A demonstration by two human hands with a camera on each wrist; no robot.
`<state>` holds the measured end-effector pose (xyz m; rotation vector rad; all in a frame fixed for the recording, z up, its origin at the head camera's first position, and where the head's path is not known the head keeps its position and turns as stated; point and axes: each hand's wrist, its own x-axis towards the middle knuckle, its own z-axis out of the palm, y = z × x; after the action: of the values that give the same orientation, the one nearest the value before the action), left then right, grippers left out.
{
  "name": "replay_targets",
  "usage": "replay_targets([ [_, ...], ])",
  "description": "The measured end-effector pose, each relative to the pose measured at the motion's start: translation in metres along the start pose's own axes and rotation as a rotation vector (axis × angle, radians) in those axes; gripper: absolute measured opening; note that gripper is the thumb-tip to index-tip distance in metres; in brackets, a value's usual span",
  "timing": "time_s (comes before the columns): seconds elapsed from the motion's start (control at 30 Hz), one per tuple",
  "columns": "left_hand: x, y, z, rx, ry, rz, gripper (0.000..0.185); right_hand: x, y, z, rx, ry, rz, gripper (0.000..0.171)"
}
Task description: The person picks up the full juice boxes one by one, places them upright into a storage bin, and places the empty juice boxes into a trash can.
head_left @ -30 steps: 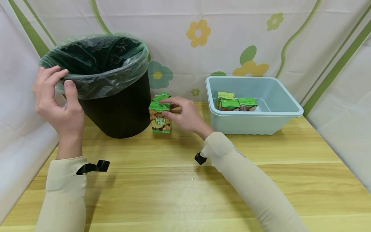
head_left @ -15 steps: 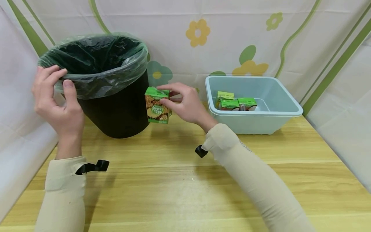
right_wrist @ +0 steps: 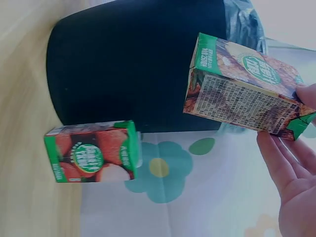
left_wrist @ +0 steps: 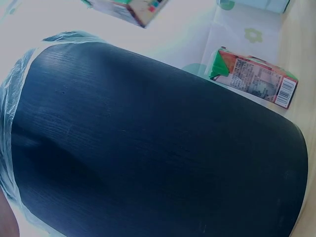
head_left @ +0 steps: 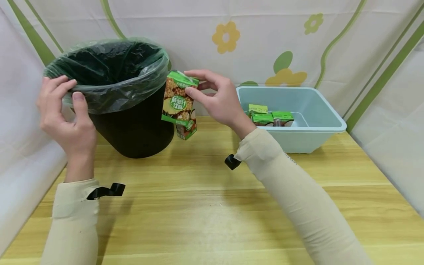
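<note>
Right hand (head_left: 220,99) pinching the top of a green drink carton (head_left: 178,100), thumb and fingertips clamped on its upper end, lifted clear of the table (head_left: 198,206). Carton hanging nearly upright, long axis vertical with a slight tilt, top about level with the rim of the black bin (head_left: 132,121). Bin mouth at about ten o'clock from the carton, just beside it; bin wall close behind the carton in the right wrist view. Left hand (head_left: 66,114) at the bin's nine o'clock edge, thumb and fingers gripping the green plastic liner (head_left: 112,84) at the rim. Right hand far nearer the carton; left hand well apart from it, across the bin. A second carton (head_left: 186,128) standing on the table just below and behind the lifted one, against the bin's base. More cartons (head_left: 268,117) lying in the pale blue tub (head_left: 328,121) at three o'clock.
</note>
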<state>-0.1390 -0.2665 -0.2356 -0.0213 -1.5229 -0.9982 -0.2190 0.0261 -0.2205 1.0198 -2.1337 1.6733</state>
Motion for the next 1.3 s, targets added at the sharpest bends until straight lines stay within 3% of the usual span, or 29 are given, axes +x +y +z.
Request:
replay_targets([
  [0.53, 0.000, 0.001, 0.000, -0.014, 0.002, -0.011, 0.035, 0.028, -0.039, -0.013, 0.088, 0.037, -0.041, 0.039],
  [0.93, 0.001, 0.003, 0.002, -0.008, 0.002, -0.006, 0.035, 0.050, -0.062, -0.011, 0.181, 0.088, -0.178, 0.042],
  [1.2, 0.002, 0.003, 0.001, -0.002, 0.001, -0.011, 0.037, 0.062, -0.075, 0.012, 0.224, 0.201, -0.067, 0.043],
  [1.3, 0.001, 0.003, 0.000, 0.001, 0.001, -0.013, 0.037, 0.067, -0.075, 0.023, 0.225, 0.212, -0.068, 0.042],
])
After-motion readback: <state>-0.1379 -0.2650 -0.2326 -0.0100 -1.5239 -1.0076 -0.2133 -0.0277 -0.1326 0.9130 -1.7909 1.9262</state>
